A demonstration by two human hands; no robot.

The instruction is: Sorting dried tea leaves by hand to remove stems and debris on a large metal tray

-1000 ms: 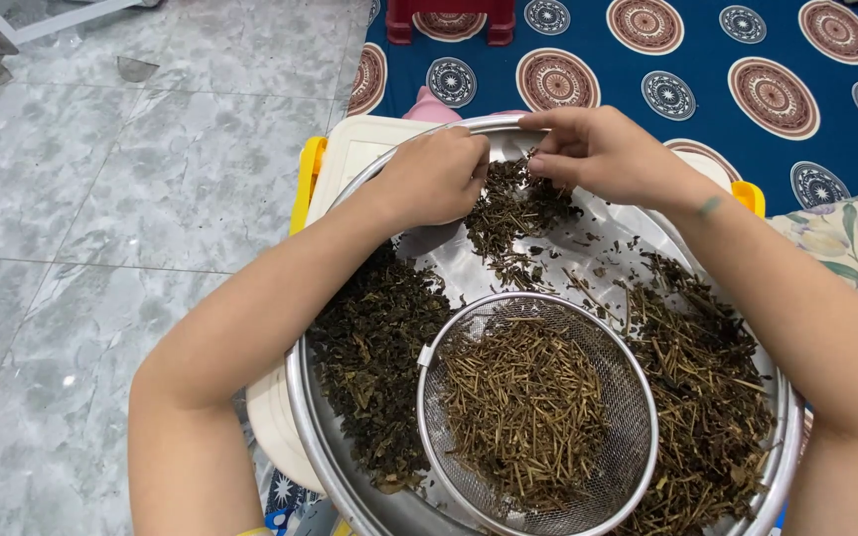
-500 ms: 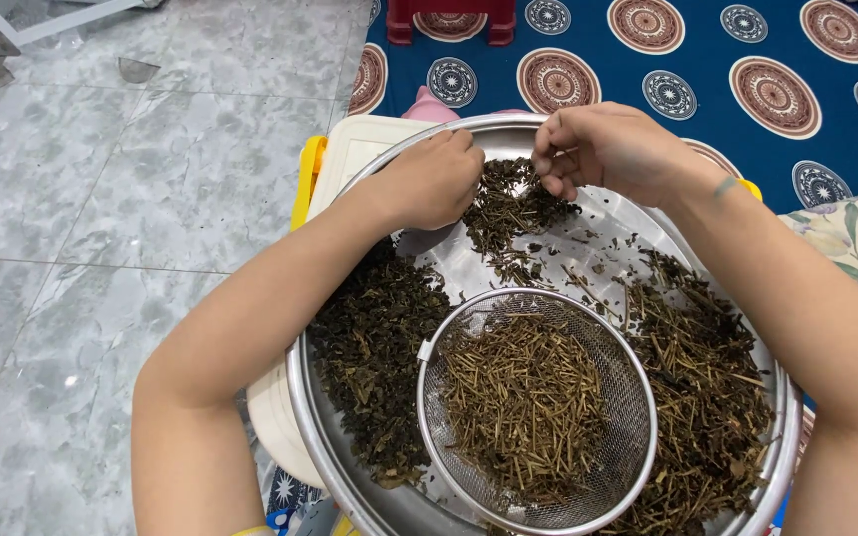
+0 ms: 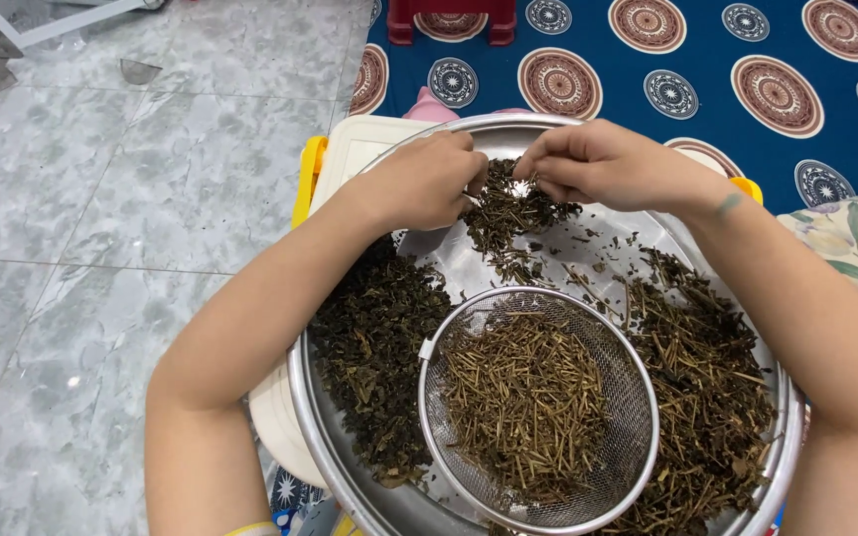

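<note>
Dried dark-green herb pile (image 3: 508, 213) sits at the far edge of the large round steel basin (image 3: 350, 452), both hands working in it. Left hand (image 3: 424, 184) curled, fingers pressed together on the pile's left side, pinching bits of herb. Right hand (image 3: 608, 164) fingertips pinched together over the pile's top, holding a few strands. Round wire-mesh sieve (image 3: 628, 476) rests inside the basin at its near edge, filled with tan-brown stem pieces (image 3: 523, 397). Dark crumbled leaf heap (image 3: 374, 357) along the basin's left edge; mixed stems-and-leaves heap (image 3: 702, 397) along its right edge. Basin sits on a cream plastic lid with yellow clips (image 3: 350, 149). Grey marble tile floor (image 3: 101, 248) left, blue mat with round medallions (image 3: 707, 60) beyond the far edge.
</note>
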